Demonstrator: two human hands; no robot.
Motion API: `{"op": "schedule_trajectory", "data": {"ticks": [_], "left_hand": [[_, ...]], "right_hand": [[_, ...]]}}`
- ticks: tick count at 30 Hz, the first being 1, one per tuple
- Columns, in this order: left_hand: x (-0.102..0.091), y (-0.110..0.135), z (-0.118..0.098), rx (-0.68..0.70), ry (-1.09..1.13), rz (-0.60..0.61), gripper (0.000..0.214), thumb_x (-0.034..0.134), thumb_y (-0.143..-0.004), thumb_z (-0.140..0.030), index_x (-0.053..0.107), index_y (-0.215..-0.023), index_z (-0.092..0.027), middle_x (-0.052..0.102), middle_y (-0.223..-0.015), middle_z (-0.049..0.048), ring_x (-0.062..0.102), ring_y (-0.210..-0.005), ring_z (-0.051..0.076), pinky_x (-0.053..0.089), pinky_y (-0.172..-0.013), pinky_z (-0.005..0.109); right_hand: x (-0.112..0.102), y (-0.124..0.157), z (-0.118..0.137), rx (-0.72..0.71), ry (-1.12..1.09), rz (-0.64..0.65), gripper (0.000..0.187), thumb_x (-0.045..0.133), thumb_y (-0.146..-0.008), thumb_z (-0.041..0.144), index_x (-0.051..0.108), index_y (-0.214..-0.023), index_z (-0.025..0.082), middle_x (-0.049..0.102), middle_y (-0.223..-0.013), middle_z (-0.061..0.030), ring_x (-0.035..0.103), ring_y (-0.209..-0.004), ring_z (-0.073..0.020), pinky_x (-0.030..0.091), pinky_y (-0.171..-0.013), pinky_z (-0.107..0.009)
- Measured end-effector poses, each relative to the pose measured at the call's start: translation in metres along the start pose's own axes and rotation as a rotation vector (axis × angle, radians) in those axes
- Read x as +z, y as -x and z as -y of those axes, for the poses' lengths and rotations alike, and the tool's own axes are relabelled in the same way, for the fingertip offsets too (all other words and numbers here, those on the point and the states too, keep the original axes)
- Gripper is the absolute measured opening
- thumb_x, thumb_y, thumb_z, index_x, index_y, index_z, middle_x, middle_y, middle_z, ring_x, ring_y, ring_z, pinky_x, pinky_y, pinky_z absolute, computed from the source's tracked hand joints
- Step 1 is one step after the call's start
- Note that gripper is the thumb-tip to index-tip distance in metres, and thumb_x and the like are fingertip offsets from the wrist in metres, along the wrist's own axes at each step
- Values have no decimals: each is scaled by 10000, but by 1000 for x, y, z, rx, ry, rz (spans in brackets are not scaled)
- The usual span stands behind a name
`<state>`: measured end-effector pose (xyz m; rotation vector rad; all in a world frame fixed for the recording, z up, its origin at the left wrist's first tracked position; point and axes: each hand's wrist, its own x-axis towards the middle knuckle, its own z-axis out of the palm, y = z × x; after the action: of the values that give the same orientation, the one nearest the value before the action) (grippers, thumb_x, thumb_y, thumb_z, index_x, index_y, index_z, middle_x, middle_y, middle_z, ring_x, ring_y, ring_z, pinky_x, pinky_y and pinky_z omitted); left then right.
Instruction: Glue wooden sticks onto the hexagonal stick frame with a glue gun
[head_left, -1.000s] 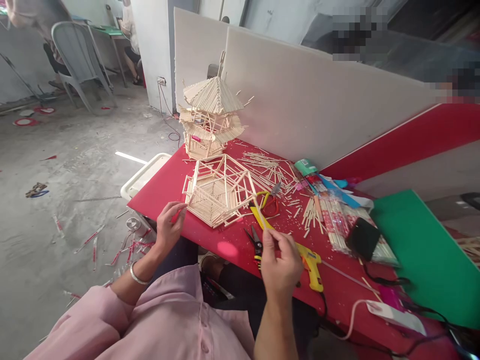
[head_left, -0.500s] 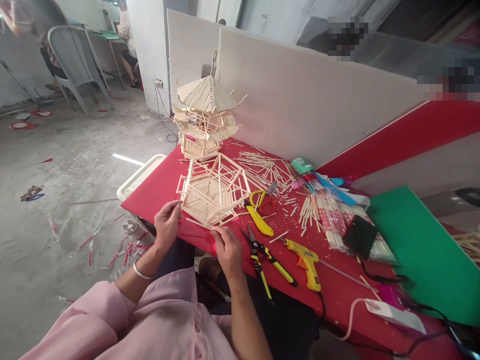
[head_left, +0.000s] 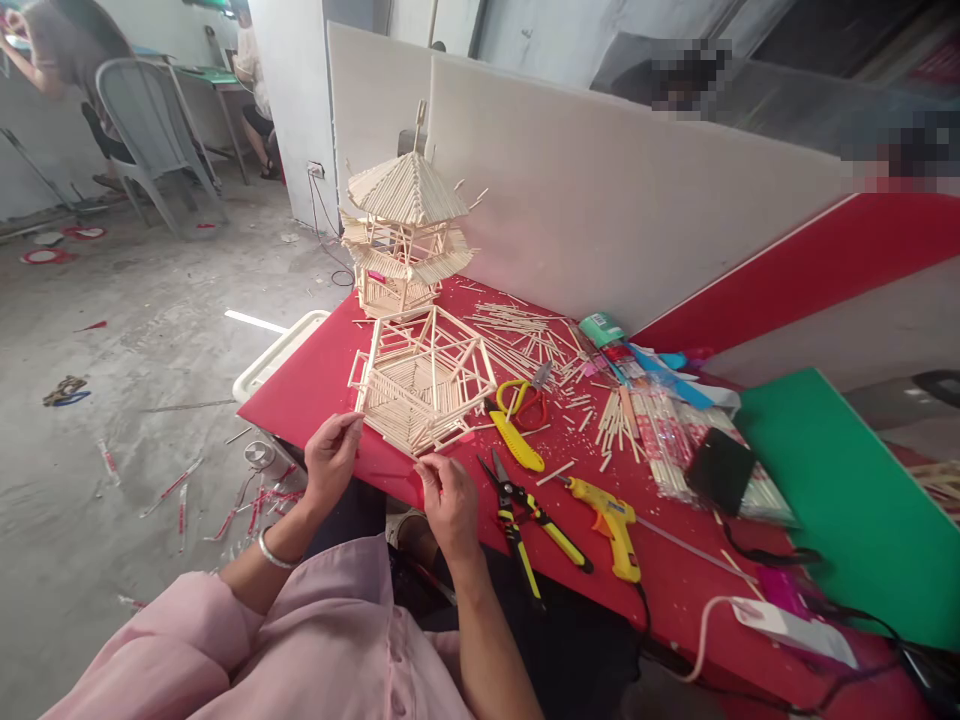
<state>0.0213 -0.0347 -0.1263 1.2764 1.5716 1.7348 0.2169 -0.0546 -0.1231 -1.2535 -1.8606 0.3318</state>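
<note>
One six-sided frame [head_left: 433, 410] of thin pale sticks is on the red table [head_left: 300, 385], at two o'clock from the left hand [head_left: 334, 455]. From this frame, one roofed stick tower [head_left: 407, 190] is at twelve, one glue gun [head_left: 611, 520] at four. Left and right hand [head_left: 448, 500] have fingertips nearly together beside its near edge; whether they grip something, I cannot tell.

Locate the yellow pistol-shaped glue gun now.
In the head view, the glue gun lies right of centre on the red tabletop; the black-and-yellow metal shears lie between it and the person's right hand.
</note>
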Motion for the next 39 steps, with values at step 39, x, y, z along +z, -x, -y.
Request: {"op": "schedule_trajectory", "data": {"ticks": [39], "left_hand": [[-3, -2, -10, 140, -84, 95, 205, 665, -881, -340, 735, -785, -174, 696, -691, 12, 622, -619, 118, 507, -609, 222]], "right_hand": [[4, -1, -2, 77, -75, 55, 188, 526, -991, 342, 647, -900, 230, 710, -842, -43, 671, -800, -171, 513, -759, -279]]}}
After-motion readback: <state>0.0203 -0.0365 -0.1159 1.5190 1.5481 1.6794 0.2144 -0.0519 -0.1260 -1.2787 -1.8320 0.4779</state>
